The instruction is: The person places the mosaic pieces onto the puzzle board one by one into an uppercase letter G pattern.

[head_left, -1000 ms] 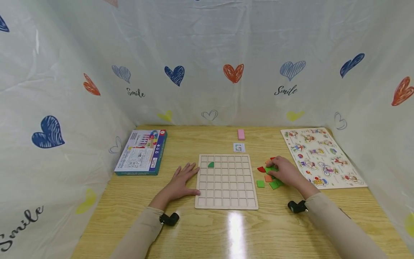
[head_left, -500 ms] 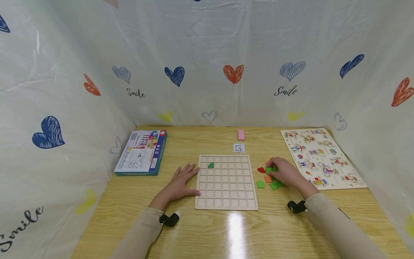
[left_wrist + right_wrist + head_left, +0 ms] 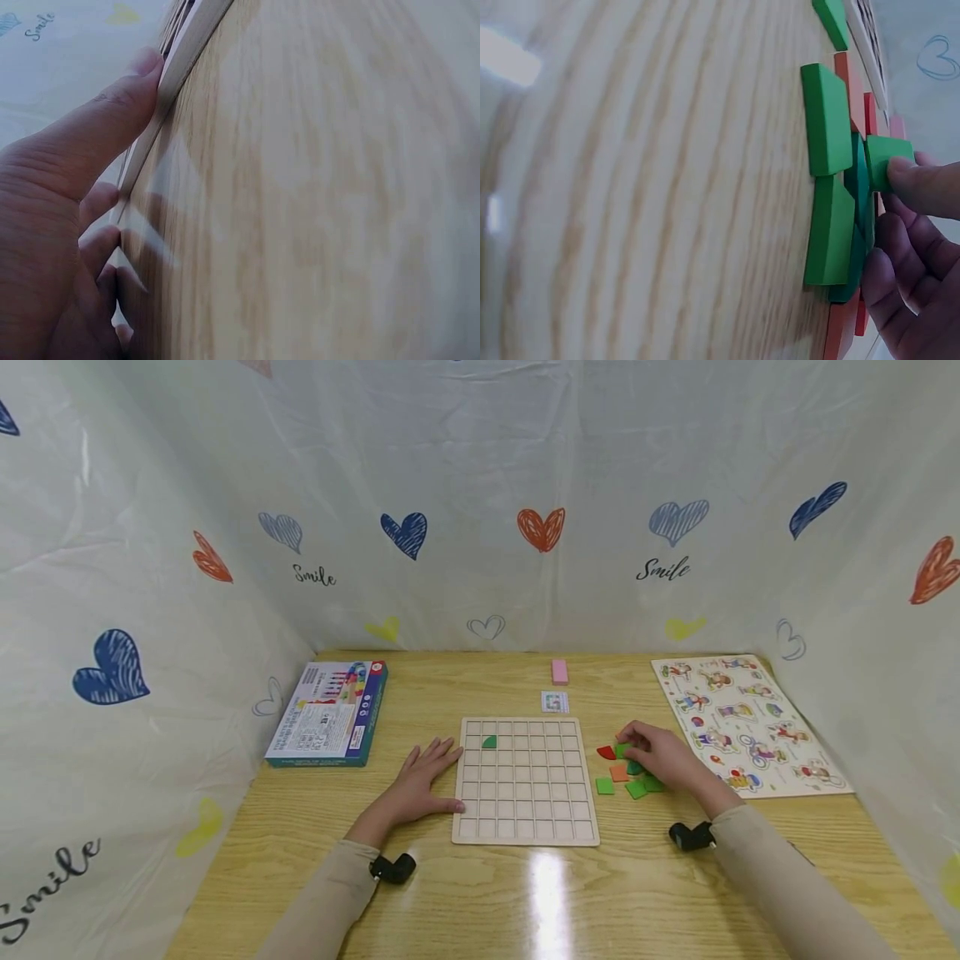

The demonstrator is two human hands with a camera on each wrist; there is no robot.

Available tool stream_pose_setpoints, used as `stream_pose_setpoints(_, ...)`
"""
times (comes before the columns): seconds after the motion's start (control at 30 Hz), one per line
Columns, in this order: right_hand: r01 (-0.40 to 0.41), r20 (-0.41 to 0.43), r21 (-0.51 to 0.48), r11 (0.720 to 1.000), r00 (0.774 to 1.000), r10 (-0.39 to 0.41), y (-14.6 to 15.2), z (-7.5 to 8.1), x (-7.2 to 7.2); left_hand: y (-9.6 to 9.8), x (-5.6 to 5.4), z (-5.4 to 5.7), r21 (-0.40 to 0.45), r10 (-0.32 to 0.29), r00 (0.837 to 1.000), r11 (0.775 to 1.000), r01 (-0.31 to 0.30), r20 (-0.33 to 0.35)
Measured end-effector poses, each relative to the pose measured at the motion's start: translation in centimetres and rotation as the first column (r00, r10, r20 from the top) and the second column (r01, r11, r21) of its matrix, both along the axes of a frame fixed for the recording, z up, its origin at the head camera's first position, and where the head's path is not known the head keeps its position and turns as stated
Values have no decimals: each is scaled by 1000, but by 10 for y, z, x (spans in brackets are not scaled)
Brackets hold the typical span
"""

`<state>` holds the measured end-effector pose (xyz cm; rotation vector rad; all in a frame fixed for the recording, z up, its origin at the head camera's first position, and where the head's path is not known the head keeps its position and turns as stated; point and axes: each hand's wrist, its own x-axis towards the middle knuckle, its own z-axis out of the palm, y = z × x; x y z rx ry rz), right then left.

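A pale wooden grid board (image 3: 525, 777) lies flat, with one dark green quarter-circle piece (image 3: 490, 742) in a cell near its upper left. My left hand (image 3: 416, 785) rests spread at the board's left side, and its thumb touches the board's edge (image 3: 174, 79) in the left wrist view. Right of the board, my right hand (image 3: 666, 758) is over a small pile of pieces. In the right wrist view its thumb and fingers pinch a bright green square tile (image 3: 886, 150). Around it lie a red quarter-circle piece (image 3: 606, 752), an orange tile (image 3: 618, 773) and several green ones (image 3: 636, 788).
A small patterned card (image 3: 555, 702) and a pink block (image 3: 559, 672) lie beyond the board. At the back left is a colourful box (image 3: 327, 714). A picture puzzle board (image 3: 738, 718) lies on the right, beside my right forearm. Printed curtains surround the table.
My right hand's fingers have shifted within the pile, and a dark green piece under them now shows. The orange tile has slid slightly left. My left hand stays where it was.
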<state>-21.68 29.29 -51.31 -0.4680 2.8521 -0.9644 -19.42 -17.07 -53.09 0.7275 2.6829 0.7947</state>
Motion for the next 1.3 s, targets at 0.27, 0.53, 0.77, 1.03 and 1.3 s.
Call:
stream_pose_setpoints(0.27, 17, 24, -107, 994, 1000, -15, -2, 1, -2, 0, 1, 0, 8, 2, 1000, 1000, -2, 6)
stream_pose_setpoints(0.53, 1, 27, -192, 981, 1000, 4, -31, 1, -5, -1, 0, 0, 16, 2, 1000, 1000, -2, 0)
stream_pose_setpoints(0.77, -37, 19, -224, 974, 999, 43, -69, 1, -14, -1, 0, 0, 13, 2, 1000, 1000, -2, -3)
stream_pose_setpoints(1.03, -79, 46, -241, 967, 995, 93, -115, -2, -22, -1, 0, 0, 14, -4, 1000, 1000, 4, -3)
stream_pose_setpoints(1.3, -89, 21, -242, 966, 995, 97, -146, -10, -31, 0, 0, 1, 16, -4, 1000, 1000, 4, -3)
